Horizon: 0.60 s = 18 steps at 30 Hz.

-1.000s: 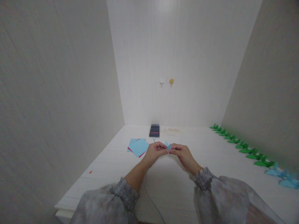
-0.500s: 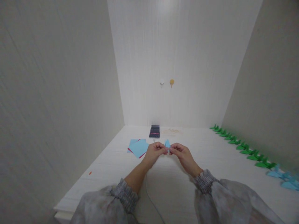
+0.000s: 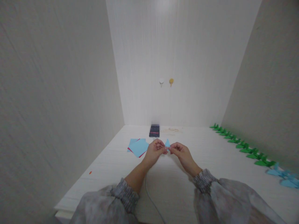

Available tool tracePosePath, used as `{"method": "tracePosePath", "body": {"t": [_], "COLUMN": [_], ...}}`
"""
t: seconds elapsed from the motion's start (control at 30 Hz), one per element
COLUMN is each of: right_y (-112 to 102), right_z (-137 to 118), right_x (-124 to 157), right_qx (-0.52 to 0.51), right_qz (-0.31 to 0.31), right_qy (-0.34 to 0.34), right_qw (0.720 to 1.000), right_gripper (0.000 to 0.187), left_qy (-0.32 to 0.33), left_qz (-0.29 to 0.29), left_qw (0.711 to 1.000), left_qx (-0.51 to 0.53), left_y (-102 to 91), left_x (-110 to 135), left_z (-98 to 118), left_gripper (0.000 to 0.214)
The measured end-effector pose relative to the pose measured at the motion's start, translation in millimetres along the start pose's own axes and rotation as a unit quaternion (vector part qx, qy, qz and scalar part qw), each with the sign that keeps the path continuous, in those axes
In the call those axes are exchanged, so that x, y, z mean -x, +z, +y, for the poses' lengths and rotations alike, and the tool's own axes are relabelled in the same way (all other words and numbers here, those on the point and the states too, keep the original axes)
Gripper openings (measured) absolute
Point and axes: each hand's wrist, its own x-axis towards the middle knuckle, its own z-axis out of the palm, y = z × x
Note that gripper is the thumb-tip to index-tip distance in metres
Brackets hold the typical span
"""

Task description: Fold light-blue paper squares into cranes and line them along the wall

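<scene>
Between my two hands is a small piece of folded light-blue paper (image 3: 167,143), its narrow point turned up and away from me. My left hand (image 3: 156,151) pinches its lower left side between thumb and fingers. On the other side my right hand (image 3: 181,153) grips the lower right edge in the same way. The fingertips hide the bottom of the fold. Left of my left hand lie loose square sheets of light-blue paper (image 3: 139,147), with red edges showing under them.
A phone (image 3: 154,131) stands at the back, and a pale cable (image 3: 151,200) runs toward me. Along the right wall are several green folded paper figures (image 3: 243,145), then light-blue ones (image 3: 277,171). A small orange scrap (image 3: 90,172) lies left. Two hooks (image 3: 171,81) are on the back wall.
The fingers of my left hand have lifted and loosened slightly around the folded paper. My right hand stays almost where it was. The camera view has shifted very little.
</scene>
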Motion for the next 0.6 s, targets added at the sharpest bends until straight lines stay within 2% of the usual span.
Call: {"method": "tracePosePath", "body": {"t": [0.17,0.47,0.6], "right_y": [0.3,3.5,3.5], "right_z": [1.7,3.4,4.3], "right_x": [-0.4,-1.0,-1.7], "right_qx": [-0.006,-0.019,-0.033], "right_qz": [0.011,0.036,0.017], "right_qy": [-0.001,-0.002,-0.009], "right_qw": [1.0,0.999,0.999], "right_gripper": [0.018,0.019,0.021], "left_qy": [0.007,0.012,0.014], "left_qz": [0.0,0.005,0.004], "left_qw": [1.0,1.0,1.0], "left_qx": [0.021,-0.014,-0.026], "left_y": [0.6,3.7,4.6], "left_x": [-1.6,-2.5,-1.8], "left_z": [-2.3,-2.7,-0.8], "left_gripper": [0.032,0.036,0.036]}}
